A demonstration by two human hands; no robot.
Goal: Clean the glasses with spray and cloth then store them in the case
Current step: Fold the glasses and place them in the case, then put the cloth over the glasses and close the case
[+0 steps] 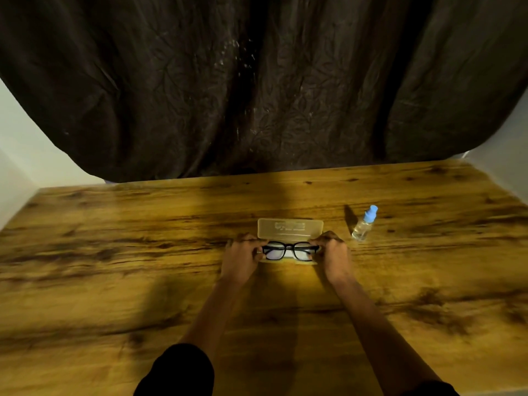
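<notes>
step: probably the stowing bit, glasses (290, 250) going into the open case (290, 228)
glasses: right over the case's tray, just in front of its raised lid; resting in it or just above, can't tell
doing it well: keep the frame level, lower both ends together, mind the lenses on the case rim, then close the lid
left grip (243, 254): fingers curled tight, pinching the frame's end at the case's left edge
right grip (333, 251): same deal at the case's right edge
spray bottle (363, 225): upright on the bench (114, 267), right of the case, apart from it
cloth: maybe something pale inside the case, too blurry to call
</notes>
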